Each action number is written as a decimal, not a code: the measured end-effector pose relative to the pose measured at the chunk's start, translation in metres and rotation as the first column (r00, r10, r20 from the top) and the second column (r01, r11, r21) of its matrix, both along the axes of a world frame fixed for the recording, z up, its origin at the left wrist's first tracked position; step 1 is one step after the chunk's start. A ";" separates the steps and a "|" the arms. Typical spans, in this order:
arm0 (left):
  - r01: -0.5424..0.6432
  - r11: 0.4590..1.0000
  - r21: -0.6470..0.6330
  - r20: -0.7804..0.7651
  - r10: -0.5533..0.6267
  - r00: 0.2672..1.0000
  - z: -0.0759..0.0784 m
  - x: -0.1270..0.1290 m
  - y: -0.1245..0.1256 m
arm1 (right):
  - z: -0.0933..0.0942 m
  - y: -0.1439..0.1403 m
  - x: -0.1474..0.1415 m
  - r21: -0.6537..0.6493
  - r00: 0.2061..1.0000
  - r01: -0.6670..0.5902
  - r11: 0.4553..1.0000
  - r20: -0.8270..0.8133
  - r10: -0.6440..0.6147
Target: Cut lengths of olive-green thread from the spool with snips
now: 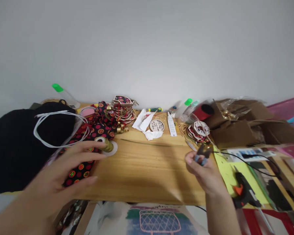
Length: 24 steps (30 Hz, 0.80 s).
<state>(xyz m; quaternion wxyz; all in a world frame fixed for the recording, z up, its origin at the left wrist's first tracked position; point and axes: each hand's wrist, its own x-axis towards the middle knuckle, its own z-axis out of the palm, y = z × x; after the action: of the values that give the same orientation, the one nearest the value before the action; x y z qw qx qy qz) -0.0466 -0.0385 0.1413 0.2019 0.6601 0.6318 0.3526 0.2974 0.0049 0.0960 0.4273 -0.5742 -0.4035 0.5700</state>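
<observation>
My left hand (66,166) is slightly blurred, its fingers stretched out and apart. Its fingertips overlap a spool of olive-gold cord (109,146) in view; whether they touch it I cannot tell. My right hand (205,174) is closed around small pliers (202,154) with grey-blue handles, the jaws pointing up and away. Between the hands a thin olive cord (147,143) lies stretched across the wooden table (137,176). Patterned dark fabric (79,169) lies under and beside the left hand and spool.
White coiled tubing (39,130) rests on a black cloth (14,140) at left. Behind are stacked fabric ornaments (123,109), a round printed disc (157,125) and a white tube (171,125). At right stand cardboard boxes (225,135) and a glue gun (245,189) on yellow paper (221,166).
</observation>
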 end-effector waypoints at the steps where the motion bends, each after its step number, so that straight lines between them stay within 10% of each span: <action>1: 0.195 0.978 -0.075 0.079 -0.189 0.979 -0.004 0.014 0.003 | -0.004 -0.002 -0.010 -0.008 0.998 -0.058 0.998 0.025 0.058; 9: 0.426 0.838 -0.340 0.599 -0.156 0.786 -0.059 0.120 0.019 | -0.017 -0.011 -0.054 0.032 0.948 -0.309 0.951 0.091 0.305; 24: 0.373 0.815 -0.443 0.714 0.068 0.697 -0.050 0.125 0.019 | -0.018 -0.009 -0.055 -0.007 0.980 -0.200 0.980 -0.007 0.200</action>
<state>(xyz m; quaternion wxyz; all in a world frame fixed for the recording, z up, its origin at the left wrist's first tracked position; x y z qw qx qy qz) 0.0785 -0.0199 0.0917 0.6389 0.4396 0.5207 0.3569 0.2425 -0.0039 0.0782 0.3670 -0.5305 -0.4555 0.6135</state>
